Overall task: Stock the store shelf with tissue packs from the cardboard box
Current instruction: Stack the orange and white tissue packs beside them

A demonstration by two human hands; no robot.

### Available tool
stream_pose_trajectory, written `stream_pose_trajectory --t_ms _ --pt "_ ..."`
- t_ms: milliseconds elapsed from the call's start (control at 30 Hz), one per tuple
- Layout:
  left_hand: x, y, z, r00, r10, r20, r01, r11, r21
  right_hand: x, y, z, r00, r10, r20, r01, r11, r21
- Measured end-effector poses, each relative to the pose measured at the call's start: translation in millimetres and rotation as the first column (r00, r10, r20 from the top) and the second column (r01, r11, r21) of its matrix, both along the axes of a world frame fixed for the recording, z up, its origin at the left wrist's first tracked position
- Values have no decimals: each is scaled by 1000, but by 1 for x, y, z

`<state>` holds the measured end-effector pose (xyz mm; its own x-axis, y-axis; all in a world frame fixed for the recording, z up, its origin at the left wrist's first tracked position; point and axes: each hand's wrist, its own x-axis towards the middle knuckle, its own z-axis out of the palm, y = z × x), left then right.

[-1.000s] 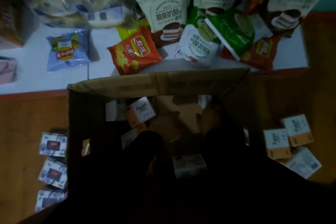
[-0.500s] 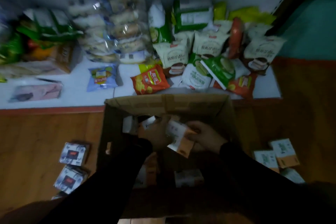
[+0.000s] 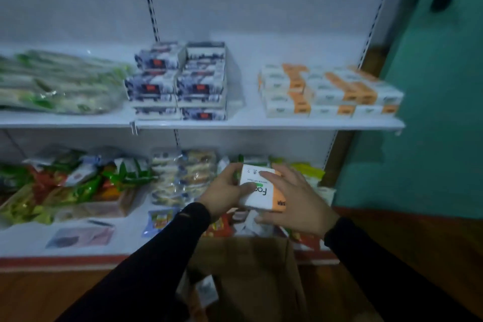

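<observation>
A white and orange tissue pack (image 3: 261, 192) is held in the air in front of the lower shelf. My left hand (image 3: 224, 192) grips its left side with the thumb across the front. My right hand (image 3: 295, 198) holds its right side, fingers spread over the orange end. Below them stands the cardboard box (image 3: 251, 269), its inside dark. On the upper shelf (image 3: 243, 119) at the right lie rows of the same white and orange packs (image 3: 326, 91). Left of them stand stacked blue-white tissue packs (image 3: 180, 81).
Bagged goods (image 3: 57, 83) fill the upper shelf's left end. The lower shelf (image 3: 31, 240) holds snack bags (image 3: 65, 180) and wrapped buns (image 3: 180, 178). A teal wall (image 3: 423, 112) stands on the right, with wooden floor (image 3: 52, 295) below.
Both hands lifted a white and orange pack out of the box and up in front of the shelves. The view swung up from the box to the shelving.
</observation>
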<state>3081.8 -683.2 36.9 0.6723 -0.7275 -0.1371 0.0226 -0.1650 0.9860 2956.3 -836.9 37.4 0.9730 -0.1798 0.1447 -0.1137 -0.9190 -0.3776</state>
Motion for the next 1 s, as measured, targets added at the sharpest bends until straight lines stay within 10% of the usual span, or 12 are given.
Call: stream_pose_trajectory --t_ms 333,500,1000 --pt "18 -49 89 972 37 234 -30 999 -33 7 -63 106 992 -55 109 78 971 -224" --pt "48 -75 102 556 -212 803 -212 898 384 39 -106 143 992 -60 112 87 960 -265" --pt "103 -125 59 404 -431 806 -349 743 572 136 -153 147 994 -46 -101 -7 883 -469"
